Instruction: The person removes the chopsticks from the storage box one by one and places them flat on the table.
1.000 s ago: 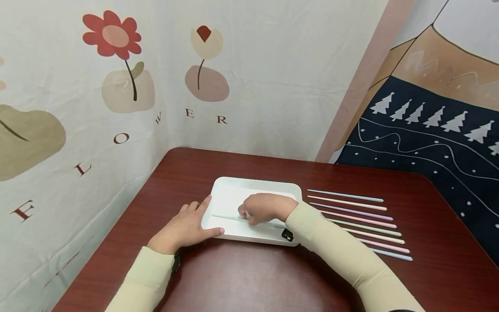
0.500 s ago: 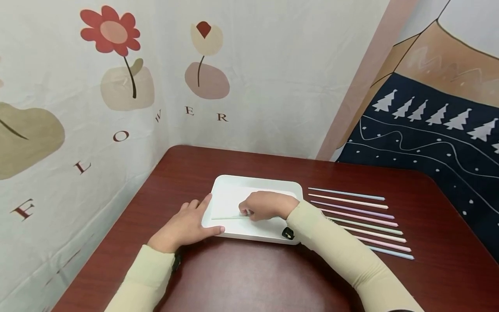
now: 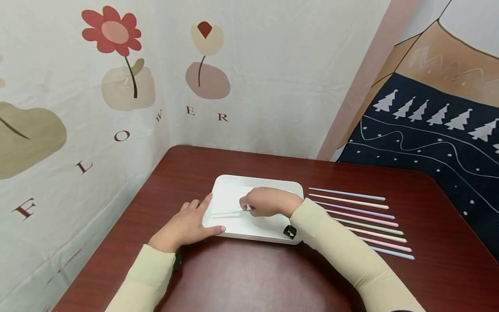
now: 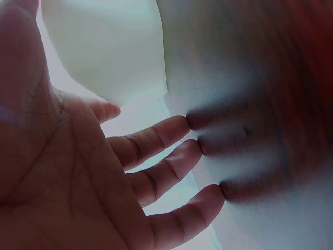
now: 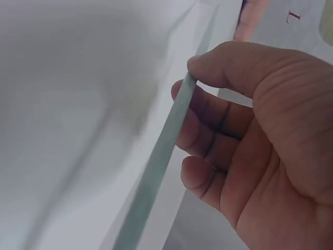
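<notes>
In the head view my right hand [image 3: 270, 201] is over a white tray [image 3: 253, 239], holding a pale green chopstick [image 3: 230, 212]. The right wrist view shows the thumb and index finger pinching this tapered chopstick [image 5: 161, 148], the other fingers loosely curled beneath. Just below it on the tray runs a faint parallel line; I cannot tell if it is a shadow. My left hand [image 3: 183, 227] lies spread at the tray's left end, thumb over the front rim. In the left wrist view several fingertips [image 4: 208, 195] touch the table beside the tray.
Several pastel chopsticks [image 3: 366, 212] lie in a spaced row right of the tray, some partly behind my right sleeve [image 3: 331, 245]. All stand on a dark red-brown table [image 3: 249, 273]. Printed cloths [image 3: 273, 86] hang behind and at the left.
The right hand has risen slightly, and the green chopstick in its pinch has shifted a little toward the tray's far side. The left hand has stayed at the tray's edge.
</notes>
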Action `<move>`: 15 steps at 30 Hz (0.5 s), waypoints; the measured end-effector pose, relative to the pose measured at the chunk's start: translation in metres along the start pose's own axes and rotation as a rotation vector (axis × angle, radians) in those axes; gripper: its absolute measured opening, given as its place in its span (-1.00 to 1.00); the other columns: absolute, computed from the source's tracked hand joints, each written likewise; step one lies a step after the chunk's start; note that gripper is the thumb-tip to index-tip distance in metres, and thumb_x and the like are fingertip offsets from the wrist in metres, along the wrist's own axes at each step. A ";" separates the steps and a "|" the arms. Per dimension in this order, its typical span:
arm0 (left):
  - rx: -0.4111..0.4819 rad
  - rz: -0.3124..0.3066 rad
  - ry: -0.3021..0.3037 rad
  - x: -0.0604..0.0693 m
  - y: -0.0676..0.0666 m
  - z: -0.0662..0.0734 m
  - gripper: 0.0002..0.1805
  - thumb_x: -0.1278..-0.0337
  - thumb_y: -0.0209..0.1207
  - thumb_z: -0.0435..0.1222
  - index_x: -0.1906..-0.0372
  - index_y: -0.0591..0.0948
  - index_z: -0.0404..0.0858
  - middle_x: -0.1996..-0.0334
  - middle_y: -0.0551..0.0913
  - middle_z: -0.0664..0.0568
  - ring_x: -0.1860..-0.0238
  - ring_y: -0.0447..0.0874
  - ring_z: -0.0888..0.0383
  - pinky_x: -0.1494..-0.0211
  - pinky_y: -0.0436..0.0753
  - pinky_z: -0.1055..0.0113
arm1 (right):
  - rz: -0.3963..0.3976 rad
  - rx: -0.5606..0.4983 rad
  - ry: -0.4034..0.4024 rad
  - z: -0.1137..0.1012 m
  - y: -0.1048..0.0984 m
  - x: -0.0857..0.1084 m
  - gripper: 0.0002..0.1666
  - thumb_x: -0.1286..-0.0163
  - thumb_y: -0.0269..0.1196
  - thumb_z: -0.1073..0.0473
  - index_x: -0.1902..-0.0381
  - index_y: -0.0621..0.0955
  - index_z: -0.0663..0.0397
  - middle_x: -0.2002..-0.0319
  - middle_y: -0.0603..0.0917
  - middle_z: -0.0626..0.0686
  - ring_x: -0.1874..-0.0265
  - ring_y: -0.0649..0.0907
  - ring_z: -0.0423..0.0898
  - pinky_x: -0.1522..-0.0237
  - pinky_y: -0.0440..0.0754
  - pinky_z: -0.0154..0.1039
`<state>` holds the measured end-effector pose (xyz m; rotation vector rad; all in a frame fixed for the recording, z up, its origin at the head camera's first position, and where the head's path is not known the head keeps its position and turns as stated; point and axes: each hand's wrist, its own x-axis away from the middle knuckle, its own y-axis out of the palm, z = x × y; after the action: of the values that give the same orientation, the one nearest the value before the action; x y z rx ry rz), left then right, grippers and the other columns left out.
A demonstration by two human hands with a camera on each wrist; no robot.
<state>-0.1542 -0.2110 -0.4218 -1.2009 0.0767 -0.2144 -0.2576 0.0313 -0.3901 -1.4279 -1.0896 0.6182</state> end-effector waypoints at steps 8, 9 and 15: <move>-0.004 0.007 0.007 0.000 0.000 -0.001 0.23 0.05 0.19 0.43 -0.54 0.14 -0.33 -0.15 0.44 -0.27 -0.11 0.37 -0.22 -0.09 0.50 -0.05 | 0.033 0.003 -0.007 0.002 -0.006 0.007 -0.75 -0.30 0.11 0.39 0.21 0.63 -0.03 0.52 0.49 -0.13 0.47 0.44 -0.20 0.30 0.44 -0.30; -0.003 0.007 0.006 0.000 0.000 -0.001 0.24 0.05 0.18 0.44 -0.54 0.14 -0.33 -0.15 0.44 -0.27 -0.11 0.37 -0.22 -0.09 0.50 -0.05 | 0.039 0.004 -0.006 0.003 -0.007 0.008 -0.75 -0.30 0.11 0.39 0.21 0.63 -0.04 0.51 0.49 -0.14 0.47 0.45 -0.21 0.30 0.45 -0.30; 0.004 -0.001 -0.005 0.000 0.000 -0.001 0.24 0.05 0.18 0.45 -0.55 0.12 -0.31 -0.18 0.42 -0.29 -0.15 0.35 -0.24 -0.12 0.48 -0.08 | 0.080 0.001 0.005 0.006 -0.017 0.019 -0.76 -0.32 0.13 0.36 0.18 0.64 -0.05 0.48 0.52 -0.13 0.45 0.47 -0.21 0.28 0.47 -0.29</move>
<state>-0.1543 -0.2117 -0.4218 -1.1979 0.0716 -0.2121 -0.2587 0.0491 -0.3705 -1.4768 -1.0315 0.6715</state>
